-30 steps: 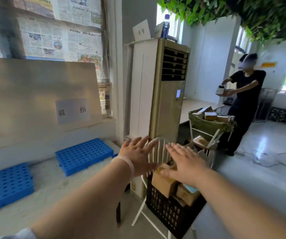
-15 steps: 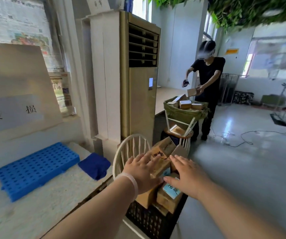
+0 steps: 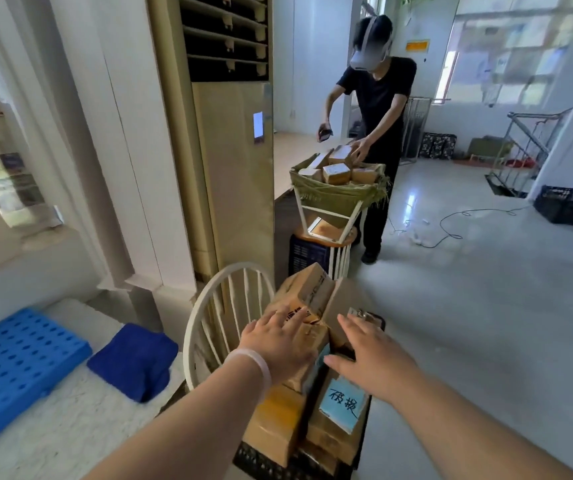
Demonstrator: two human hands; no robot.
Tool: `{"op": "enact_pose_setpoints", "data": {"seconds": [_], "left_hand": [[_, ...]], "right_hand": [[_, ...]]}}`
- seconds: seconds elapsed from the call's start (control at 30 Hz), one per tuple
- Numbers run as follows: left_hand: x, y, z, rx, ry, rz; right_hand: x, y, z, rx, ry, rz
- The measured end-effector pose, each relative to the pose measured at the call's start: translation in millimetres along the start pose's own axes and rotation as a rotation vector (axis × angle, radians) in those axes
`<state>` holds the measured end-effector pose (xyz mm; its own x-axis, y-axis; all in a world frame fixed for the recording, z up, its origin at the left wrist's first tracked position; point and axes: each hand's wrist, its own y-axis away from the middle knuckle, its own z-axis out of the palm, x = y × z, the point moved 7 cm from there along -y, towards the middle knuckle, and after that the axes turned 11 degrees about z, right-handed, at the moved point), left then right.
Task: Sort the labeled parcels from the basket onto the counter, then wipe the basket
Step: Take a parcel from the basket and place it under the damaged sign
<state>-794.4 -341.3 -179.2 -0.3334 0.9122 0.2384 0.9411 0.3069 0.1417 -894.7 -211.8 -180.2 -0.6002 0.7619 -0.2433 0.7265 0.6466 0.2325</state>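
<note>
- the brown cardboard parcels (image 3: 274, 424) are heaped in the black plastic lattice basket (image 3: 261, 462) at the near centre, piled well above its rim. none lies on the counter, so the sorting looks to be only at its start.
- a tilted cardboard box (image 3: 312, 289) tops the far end of the heap. nearer and to the right, the parcel with the pale blue handwritten label (image 3: 342, 407) lies label up.
- the left hand (image 3: 278, 344) is spread flat with straight fingers over a box in the middle of the heap, gripping nothing. whether the palm touches the cardboard cannot be told.
- the right hand (image 3: 375, 358) is likewise flat and empty, fingers straight, just right of the left one and above the far end of the blue-labelled parcel.
- the middle boxes lie under and just beyond both sets of fingertips, their long sides running roughly near to far between the palms. the left hand looks nearer to them, so a clasp from both sides seems the likely move.
- the white speckled counter (image 3: 70, 417) lies to the left, past the white spindle-back chair (image 3: 209, 323) that rises just left of the basket. on it are a blue perforated plastic tray (image 3: 11, 365) and a folded dark blue cloth (image 3: 136, 362).
- far off, beside a tall beige air conditioner (image 3: 233, 150), a person in black (image 3: 378, 98) handles boxes in a green-lined basket (image 3: 337, 194).
</note>
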Motion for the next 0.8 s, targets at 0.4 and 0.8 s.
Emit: {"op": "enact_pose_setpoints", "data": {"seconds": [0.4,0.8], "left_hand": [[-64,-137,27,-0.07,0.091,-0.122],[-106,-237,51,-0.092,0.186,-0.11]], "right_hand": [[1,-161,13,-0.089,-0.055,0.008],[-15,-248,39,-0.067,-0.061,0.134]]}}
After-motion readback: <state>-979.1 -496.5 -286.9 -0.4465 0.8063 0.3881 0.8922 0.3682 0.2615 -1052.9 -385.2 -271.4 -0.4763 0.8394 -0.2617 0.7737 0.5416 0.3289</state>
